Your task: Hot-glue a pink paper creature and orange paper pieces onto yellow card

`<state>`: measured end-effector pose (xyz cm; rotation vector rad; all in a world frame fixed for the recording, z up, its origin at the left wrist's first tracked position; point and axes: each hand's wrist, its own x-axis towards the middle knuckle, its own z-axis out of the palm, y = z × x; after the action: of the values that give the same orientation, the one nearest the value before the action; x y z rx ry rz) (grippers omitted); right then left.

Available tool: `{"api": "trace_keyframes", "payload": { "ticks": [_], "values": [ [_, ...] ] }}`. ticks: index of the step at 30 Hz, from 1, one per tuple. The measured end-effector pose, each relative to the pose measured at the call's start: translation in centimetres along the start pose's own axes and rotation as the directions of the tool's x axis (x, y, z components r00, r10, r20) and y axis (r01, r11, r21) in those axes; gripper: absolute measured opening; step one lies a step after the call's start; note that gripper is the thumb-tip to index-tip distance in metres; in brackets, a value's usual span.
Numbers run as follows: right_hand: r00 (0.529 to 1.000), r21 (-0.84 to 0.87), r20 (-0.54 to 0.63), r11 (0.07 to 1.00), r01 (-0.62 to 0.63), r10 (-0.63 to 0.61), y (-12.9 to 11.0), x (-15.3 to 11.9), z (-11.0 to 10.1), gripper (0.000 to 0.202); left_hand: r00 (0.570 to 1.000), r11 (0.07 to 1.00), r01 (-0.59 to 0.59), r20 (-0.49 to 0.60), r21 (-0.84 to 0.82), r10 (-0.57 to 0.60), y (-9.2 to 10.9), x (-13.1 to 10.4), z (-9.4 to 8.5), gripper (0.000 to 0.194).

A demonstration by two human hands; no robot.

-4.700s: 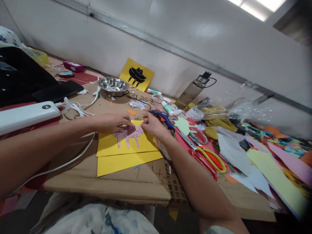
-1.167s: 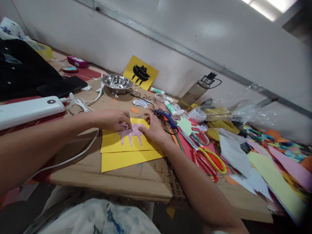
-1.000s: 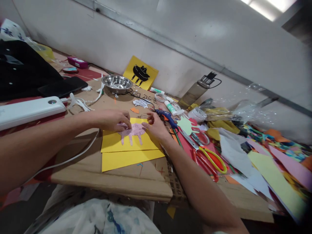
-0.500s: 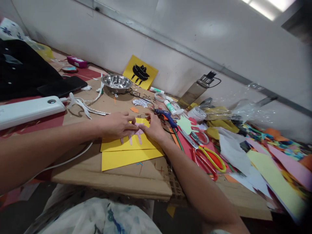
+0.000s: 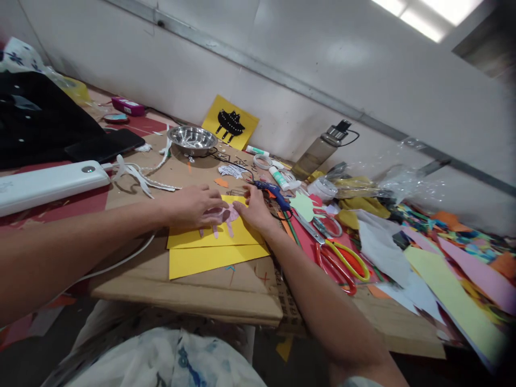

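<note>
Yellow card sheets (image 5: 217, 261) lie on the cardboard in front of me, one overlapping another. A pink paper cutout (image 5: 230, 228) with several leg-like strips rests on the upper sheet. My left hand (image 5: 197, 207) is over the cutout's left part, fingers spread a little and touching it. At the cutout's right edge, my right hand (image 5: 257, 210) rests on the card with its thumb and fingers apart. Just beyond my right hand lies a blue glue gun (image 5: 274, 193). Part of the cutout is hidden under my left fingers.
Scissors (image 5: 342, 260) with red and yellow handles lie at the right, near paper scraps (image 5: 443, 279). Behind are a metal bowl (image 5: 192, 140), a bottle (image 5: 318, 153) and a yellow card with a black cutout (image 5: 230, 122). A white power bank-like device (image 5: 48, 185) lies left.
My left fingers have drawn back a little to the left, away from my right thumb, showing more of the pink cutout. The view has shifted slightly.
</note>
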<state>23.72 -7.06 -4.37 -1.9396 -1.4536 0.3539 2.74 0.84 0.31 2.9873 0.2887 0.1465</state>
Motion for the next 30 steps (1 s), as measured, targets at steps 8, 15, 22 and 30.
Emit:
{"api": "trace_keyframes", "payload": {
  "ticks": [8, 15, 22, 30],
  "values": [
    [0.998, -0.006, 0.057, 1.0, -0.018, 0.019, 0.0, 0.0, -0.3, 0.066, 0.993, 0.983, -0.103, 0.048, -0.149, 0.112, -2.3, 0.1, -0.4, 0.034],
    [0.976, 0.015, -0.125, 0.983, 0.181, -0.178, -1.5, -1.4, -0.7, 0.049, 0.99, 0.984, 0.087, 0.126, -0.154, -0.068, -4.3, -0.9, -1.7, 0.027],
    [0.846, -0.028, 0.082, 0.848, 0.53, -0.526, -3.8, -3.6, -0.4, 0.018, 0.984, 0.985, 0.135, 0.128, -0.107, -0.121, -4.9, -1.1, -1.5, 0.025],
    [0.779, -0.073, 0.245, 0.79, 0.609, -0.577, -3.6, -3.9, 0.5, 0.025, 0.974, 0.976, 0.168, 0.175, -0.137, -0.143, -5.0, -1.4, -2.0, 0.02]
  ]
}}
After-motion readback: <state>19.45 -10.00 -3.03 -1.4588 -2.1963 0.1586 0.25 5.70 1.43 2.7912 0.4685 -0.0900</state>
